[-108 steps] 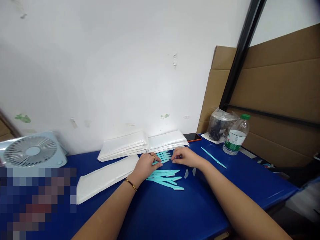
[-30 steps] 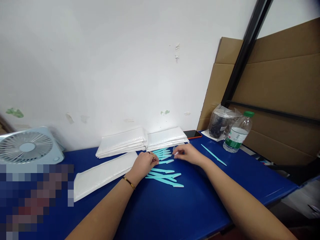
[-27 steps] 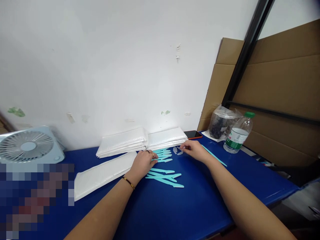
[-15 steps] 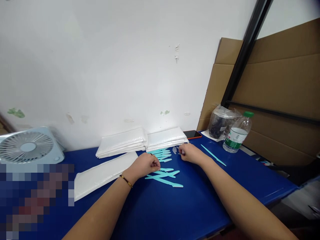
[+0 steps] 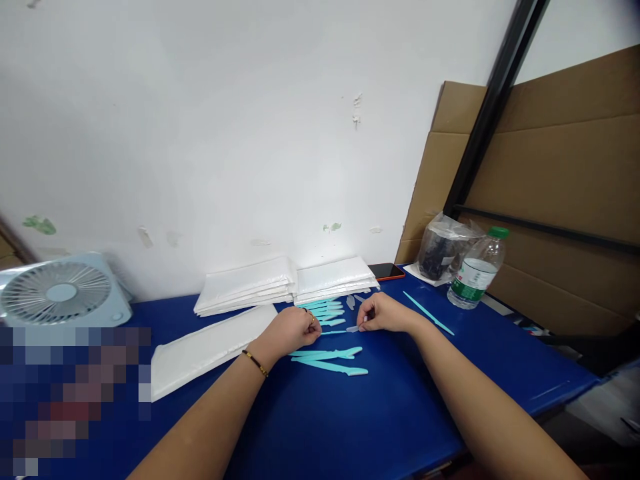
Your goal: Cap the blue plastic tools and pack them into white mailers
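Note:
My left hand (image 5: 303,328) is closed on the handle of a turquoise eyebrow razor (image 5: 333,332), whose blade end points right. My right hand (image 5: 383,313) pinches a small clear blade cap (image 5: 353,329) at the razor's tip; whether the cap is over the blade or only touching it, I cannot tell. Several more turquoise razors (image 5: 330,366) lie crossed on the blue table just below my hands. Beyond my left hand, another group of razors (image 5: 327,311) lies in a row. Loose clear caps (image 5: 351,302) lie between that row and my right hand.
White padded envelopes are stacked in two piles (image 5: 245,283) (image 5: 335,277) against the wall, and a single envelope (image 5: 200,353) lies in front. A phone (image 5: 386,271), a bagged dark container (image 5: 437,252), a water bottle (image 5: 473,277) and one razor (image 5: 427,312) are right. A fan (image 5: 60,293) stands left.
My left hand has picked up a razor from the crossed group. My right hand has moved down and toward it, bringing a clear cap to the razor's tip.

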Available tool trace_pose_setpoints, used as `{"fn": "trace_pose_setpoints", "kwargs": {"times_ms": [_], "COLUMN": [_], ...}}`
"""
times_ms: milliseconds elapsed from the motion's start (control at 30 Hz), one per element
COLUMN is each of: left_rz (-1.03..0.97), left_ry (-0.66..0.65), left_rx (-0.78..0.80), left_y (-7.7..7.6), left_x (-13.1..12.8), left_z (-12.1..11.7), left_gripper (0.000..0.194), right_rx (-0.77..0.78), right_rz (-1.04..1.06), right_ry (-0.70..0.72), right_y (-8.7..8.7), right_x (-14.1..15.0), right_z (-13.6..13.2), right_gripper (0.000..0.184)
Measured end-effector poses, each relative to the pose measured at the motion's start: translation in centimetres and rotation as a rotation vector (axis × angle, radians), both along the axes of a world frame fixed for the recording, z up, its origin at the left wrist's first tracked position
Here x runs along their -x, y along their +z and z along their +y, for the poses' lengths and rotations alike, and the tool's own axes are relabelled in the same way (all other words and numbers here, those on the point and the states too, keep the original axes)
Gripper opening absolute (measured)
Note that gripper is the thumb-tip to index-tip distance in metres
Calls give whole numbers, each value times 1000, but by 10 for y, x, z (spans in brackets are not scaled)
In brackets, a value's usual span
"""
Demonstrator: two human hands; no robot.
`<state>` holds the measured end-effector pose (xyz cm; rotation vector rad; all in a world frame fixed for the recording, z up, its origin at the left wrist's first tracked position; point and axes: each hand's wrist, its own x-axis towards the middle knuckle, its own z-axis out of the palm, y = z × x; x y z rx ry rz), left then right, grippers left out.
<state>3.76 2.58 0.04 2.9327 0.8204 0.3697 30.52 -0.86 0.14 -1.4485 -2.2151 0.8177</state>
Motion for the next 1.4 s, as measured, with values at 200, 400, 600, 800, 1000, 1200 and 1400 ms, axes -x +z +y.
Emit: {"fn": "trace_pose_setpoints", "kwargs": {"times_ms": [200, 400, 600, 800, 1000, 1200, 1400], "left_rz": [-21, -28, -123, 0, 0, -11, 11], "left_ry": [8, 101, 103, -3, 28, 30, 42], "left_rx": [56, 85, 200, 401, 341, 435, 408], "left_y": [-3, -2, 8, 12, 9, 7, 3], "left_x": [1, 1, -4, -10, -11, -7, -9], "left_z": [3, 4, -7, -20, -19, -16, -16], "left_gripper": [17, 18, 17, 18, 14, 21, 19], "right_rx": [-68, -266, -484, -427, -116, -135, -51], "right_rz": [40, 23, -261, -345, -130, -81, -153], "right_ry": [17, -19, -238, -265, -225, -219, -128], "right_y": [-9, -14, -17, -19, -9, -5, 1], "right_x": [15, 27, 20, 15, -5, -6, -16], "right_z": [1, 6, 20, 22, 12, 8, 4], "right_gripper": [17, 18, 18, 16, 15, 22, 16]}}
